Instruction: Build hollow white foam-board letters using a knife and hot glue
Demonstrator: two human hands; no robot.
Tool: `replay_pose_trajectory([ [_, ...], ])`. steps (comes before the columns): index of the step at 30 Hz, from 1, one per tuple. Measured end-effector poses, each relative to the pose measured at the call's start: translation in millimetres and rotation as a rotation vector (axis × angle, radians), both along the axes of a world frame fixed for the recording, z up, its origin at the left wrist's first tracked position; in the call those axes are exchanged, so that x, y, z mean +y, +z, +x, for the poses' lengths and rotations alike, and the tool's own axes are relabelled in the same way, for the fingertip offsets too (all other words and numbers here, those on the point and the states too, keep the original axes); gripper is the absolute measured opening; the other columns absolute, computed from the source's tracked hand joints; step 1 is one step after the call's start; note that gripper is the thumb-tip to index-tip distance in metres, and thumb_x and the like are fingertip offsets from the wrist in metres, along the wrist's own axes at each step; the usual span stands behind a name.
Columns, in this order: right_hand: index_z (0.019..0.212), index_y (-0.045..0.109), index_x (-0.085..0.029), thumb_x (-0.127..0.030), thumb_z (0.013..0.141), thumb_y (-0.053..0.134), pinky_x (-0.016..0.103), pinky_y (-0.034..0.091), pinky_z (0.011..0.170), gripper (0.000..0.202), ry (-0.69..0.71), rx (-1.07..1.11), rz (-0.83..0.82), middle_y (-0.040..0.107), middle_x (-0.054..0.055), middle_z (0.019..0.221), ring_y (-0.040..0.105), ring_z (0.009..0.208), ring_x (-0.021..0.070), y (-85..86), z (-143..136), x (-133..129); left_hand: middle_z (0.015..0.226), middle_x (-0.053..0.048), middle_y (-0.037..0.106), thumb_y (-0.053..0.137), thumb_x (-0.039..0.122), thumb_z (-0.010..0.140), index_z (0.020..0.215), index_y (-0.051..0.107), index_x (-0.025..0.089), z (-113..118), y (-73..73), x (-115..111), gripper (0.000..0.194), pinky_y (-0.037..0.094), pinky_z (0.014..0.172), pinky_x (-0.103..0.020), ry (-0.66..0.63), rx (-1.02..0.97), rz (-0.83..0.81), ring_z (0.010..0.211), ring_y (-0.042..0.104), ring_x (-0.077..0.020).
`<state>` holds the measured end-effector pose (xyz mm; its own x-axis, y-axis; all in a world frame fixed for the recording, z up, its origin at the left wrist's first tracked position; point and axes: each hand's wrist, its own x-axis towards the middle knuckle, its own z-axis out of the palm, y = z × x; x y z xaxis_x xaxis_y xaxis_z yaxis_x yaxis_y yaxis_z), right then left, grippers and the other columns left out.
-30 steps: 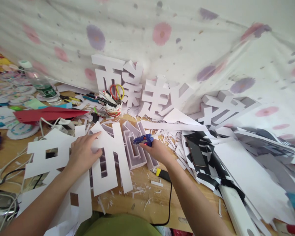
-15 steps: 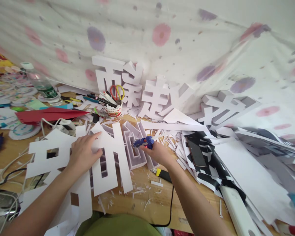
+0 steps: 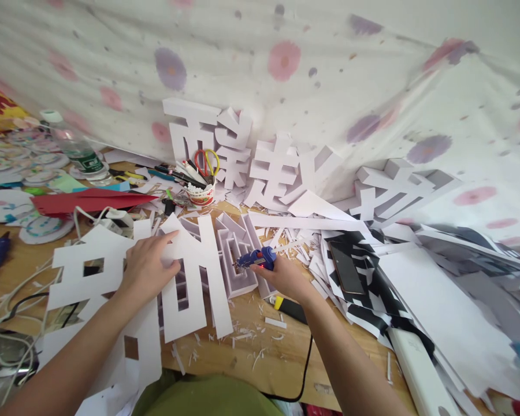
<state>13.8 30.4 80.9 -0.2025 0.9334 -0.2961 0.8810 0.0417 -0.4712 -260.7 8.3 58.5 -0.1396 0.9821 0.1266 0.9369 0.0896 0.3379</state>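
Observation:
My right hand [image 3: 286,277] is wrapped around a blue hot glue gun [image 3: 260,258] with a small red light. The nozzle points left, over a white box-shaped letter frame [image 3: 242,284] with thin upright walls and an open top. My left hand [image 3: 149,263] lies on a flat white cut-out character [image 3: 186,254], thumb and index finger stretched apart on its surface. Beneath that cut-out, parts of more upright walls show through the gaps. Under my left forearm spreads another part of white cut-out sheet [image 3: 145,346].
Finished white 3D characters [image 3: 277,167] lean against the draped flowered sheet. A cup [image 3: 201,196] holds scissors and pens. A utility knife [image 3: 290,309] lies by my right wrist, near a black cable. Paper scraps, a phone [image 3: 345,267] and white sheets [image 3: 442,306] crowd the right; a bottle [image 3: 80,150] stands left.
My right hand and the glue gun have shifted slightly right and down, the nozzle still over the letter frame. My left hand stays in place on the cut-out.

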Motion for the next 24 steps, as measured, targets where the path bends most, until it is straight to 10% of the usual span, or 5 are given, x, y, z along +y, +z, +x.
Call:
replay_pose_trajectory([
  [24, 0.07, 0.064, -0.021, -0.046, 0.079, 0.05, 0.022, 0.032, 0.052, 0.03, 0.037, -0.002, -0.02, 0.053, -0.002, 0.057, 0.047, 0.056, 0.0133, 8.9, 18.7, -13.8, 0.105, -0.008, 0.061, 0.046, 0.03, 0.07, 0.123, 0.049, 0.022, -7.1, 7.8, 6.4, 0.054, 0.037, 0.092, -0.044, -0.034, -0.001, 0.045, 0.105, 0.051, -0.0292],
])
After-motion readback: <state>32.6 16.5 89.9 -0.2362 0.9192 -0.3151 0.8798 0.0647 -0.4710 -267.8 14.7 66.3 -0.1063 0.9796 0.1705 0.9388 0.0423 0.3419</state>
